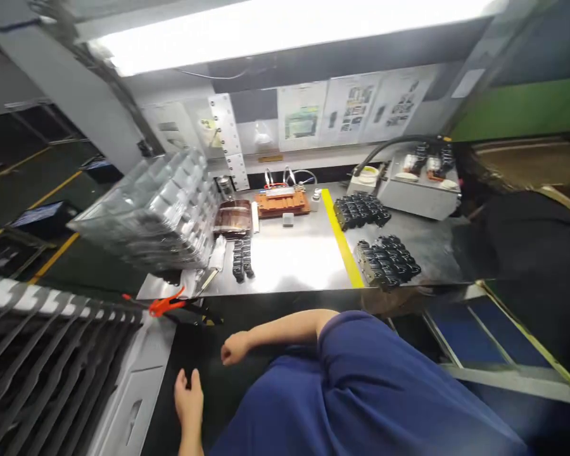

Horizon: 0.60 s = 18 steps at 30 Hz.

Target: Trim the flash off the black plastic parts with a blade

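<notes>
Orange-handled pliers (166, 305), lying on a black desk (213, 405) beside a slotted rack (42, 342). Right hand (235, 348): fingers curled closed. Left hand (189, 399): fingers loosely open (both hands empty, neither touching the pliers).

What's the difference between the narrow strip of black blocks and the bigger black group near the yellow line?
The narrow strip lies left of the yellow tape, the bigger group right of it. The strip is two thin rows; the group is a broad mass of several rows. Both are black and sit on the steel bench.
</notes>
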Available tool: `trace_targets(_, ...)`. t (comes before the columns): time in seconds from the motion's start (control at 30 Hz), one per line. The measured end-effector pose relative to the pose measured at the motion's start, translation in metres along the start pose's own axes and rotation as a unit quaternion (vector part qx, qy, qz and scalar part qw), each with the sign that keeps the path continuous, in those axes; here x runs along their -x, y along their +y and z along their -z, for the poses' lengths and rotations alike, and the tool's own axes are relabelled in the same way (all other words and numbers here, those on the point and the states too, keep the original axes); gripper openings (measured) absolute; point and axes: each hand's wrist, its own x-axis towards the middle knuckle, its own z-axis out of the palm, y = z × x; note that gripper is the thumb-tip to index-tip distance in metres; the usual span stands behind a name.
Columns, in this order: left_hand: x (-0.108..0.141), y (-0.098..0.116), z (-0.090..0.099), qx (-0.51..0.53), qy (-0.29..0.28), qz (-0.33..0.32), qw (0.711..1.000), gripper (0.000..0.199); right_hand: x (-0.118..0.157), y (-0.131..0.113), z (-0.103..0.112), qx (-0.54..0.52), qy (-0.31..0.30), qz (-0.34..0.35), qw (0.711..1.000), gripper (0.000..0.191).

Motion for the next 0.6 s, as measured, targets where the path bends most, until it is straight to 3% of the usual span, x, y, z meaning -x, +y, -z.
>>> trace_targets(0.1,-0.086,0.059,0.026,0.112,0.046,-0.047,0.991,0.057,-0.03,-0.031,0.045,0.077,-0.003,0.047,0.996,0.026)
trace_targets(0.23,-0.18,0.143,0.085,0.156,0.155,-0.147,0.964,0.057,-0.076,-0.092,0.112,0.157,0.058,0.154,0.974,0.008)
trace_targets(0.3,-0.217,0.177,0.108,0.143,0.185,-0.16,0.959,0.054,-0.108,-0.13,0.146,0.197,0.084,0.213,0.953,0.006)
trace_targets(0.33,-0.234,0.191,0.115,0.136,0.2,-0.156,0.958,0.053,-0.127,-0.149,0.16,0.249,0.126,0.28,0.919,0.011)
trace_targets(0.4,-0.264,0.212,0.122,0.137,0.218,-0.146,0.955,0.055,-0.168,-0.186,0.183,0.326,0.178,0.376,0.849,0.021)
trace_targets(0.47,-0.291,0.227,0.118,0.158,0.22,-0.139,0.952,0.059,-0.208,-0.213,0.198,0.406,0.178,0.414,0.795,0.032)
trace_targets(0.6,-0.331,0.24,0.086,0.225,0.204,-0.149,0.941,0.064,-0.268,-0.228,0.214,0.545,0.091,0.361,0.751,0.023)
